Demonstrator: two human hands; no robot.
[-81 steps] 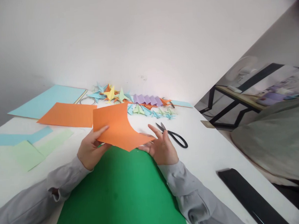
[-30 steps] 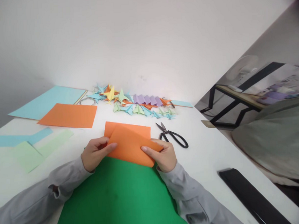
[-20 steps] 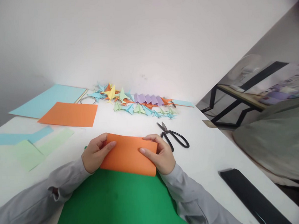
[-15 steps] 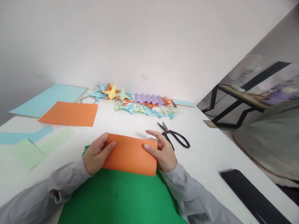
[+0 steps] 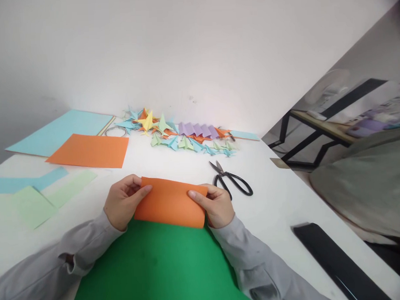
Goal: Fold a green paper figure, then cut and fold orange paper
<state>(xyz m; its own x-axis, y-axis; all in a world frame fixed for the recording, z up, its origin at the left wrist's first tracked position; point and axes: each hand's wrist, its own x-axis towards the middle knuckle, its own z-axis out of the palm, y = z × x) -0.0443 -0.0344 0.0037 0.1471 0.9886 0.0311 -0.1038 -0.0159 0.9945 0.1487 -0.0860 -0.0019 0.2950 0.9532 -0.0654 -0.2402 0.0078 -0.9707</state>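
Note:
A piece of orange paper, bent over into a curve along its lower edge, is held up between my two hands. My left hand pinches its left end, thumb on the near face and fingers behind. At the right end my right hand grips it the same way, thumb in front. Below the paper spreads a green surface, which looks like cloth or an apron. Black-handled scissors lie partly open on the table just beyond my right hand.
Another orange sheet overlaps a large light blue sheet at the left. Blue strips and green pieces lie nearer. Folded paper figures line the wall. A long black object lies at right; a person's clothing is beyond.
The fingers of my right hand, one of which was lifted, have closed behind the paper. The held paper appears slightly higher and further left; the whole view has shifted a little.

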